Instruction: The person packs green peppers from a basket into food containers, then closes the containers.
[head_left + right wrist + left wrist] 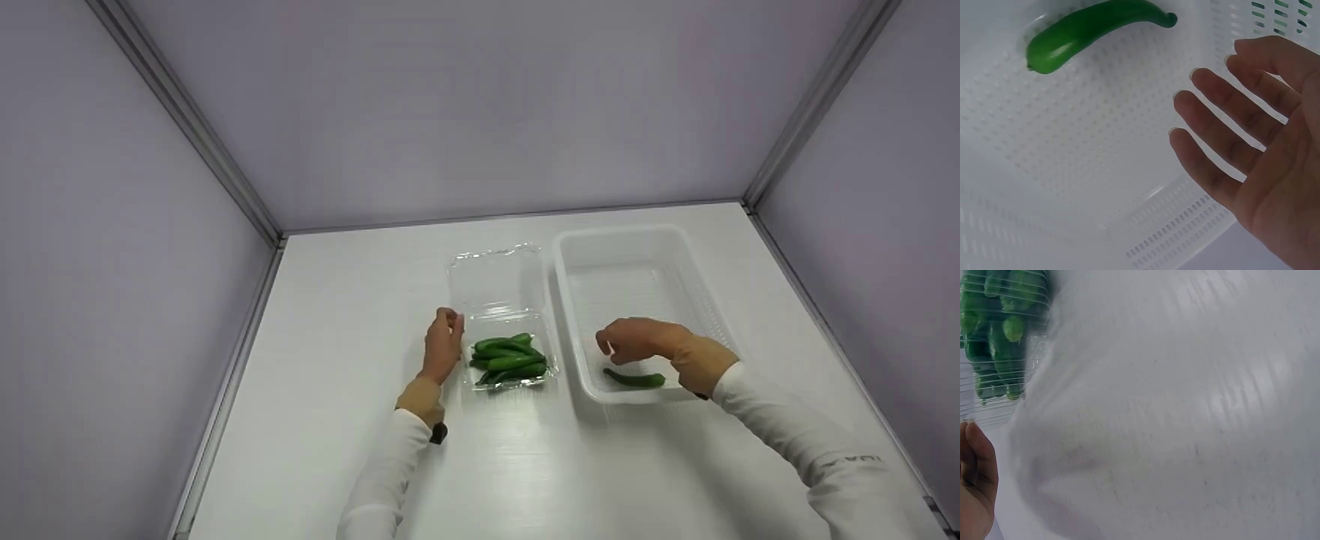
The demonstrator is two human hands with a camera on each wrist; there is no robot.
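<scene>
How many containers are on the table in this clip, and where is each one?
2. A clear clamshell box, lid open, sits centre with green peppers in it; a white perforated basket sits to its right, holding one pepper.

One pepper [634,379] in basket [574,300], right of clamshell [498,279].

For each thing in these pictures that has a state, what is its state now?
clear clamshell box: lid open, lying flat behind; several green peppers inside.
white perforated basket: upright, holds one pepper.
single green pepper: lying loose on the basket floor, not held.
left hand: at the box's left edge, fingers curled; contact unclear.
right hand: over the basket, fingers spread, holding nothing.
</scene>
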